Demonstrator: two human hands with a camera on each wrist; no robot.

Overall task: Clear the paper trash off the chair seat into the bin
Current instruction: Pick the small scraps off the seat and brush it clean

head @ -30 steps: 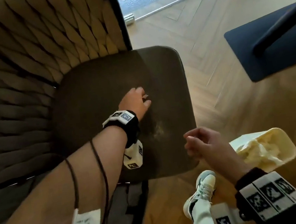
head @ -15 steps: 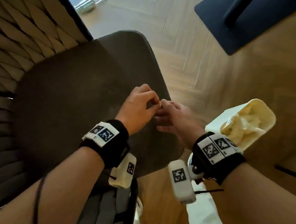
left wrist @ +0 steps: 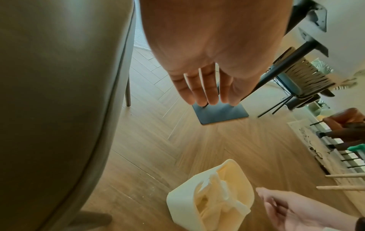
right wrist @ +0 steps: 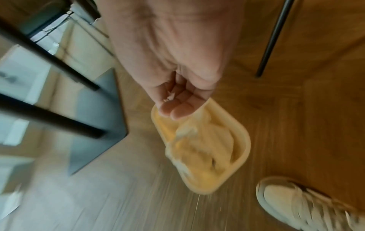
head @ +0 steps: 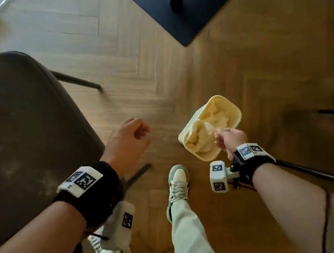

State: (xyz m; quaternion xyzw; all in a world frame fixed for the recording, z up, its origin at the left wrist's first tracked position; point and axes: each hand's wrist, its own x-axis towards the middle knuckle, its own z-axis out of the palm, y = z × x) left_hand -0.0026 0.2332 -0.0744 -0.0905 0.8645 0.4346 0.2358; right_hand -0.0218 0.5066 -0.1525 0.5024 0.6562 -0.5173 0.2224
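My right hand (right wrist: 177,87) hangs just over the near rim of the cream bin (head: 231,107) on the floor, fingers cupped around a few tiny paper scraps (right wrist: 169,97) — crumpled paper (left wrist: 213,201) already fills the bin below it. My left hand (head: 128,142) hovers beside the chair seat (head: 19,127), off its edge — fingers loose, holding nothing.

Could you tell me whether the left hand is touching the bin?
Apart. The head view shows bare floor between the left hand and the bin.
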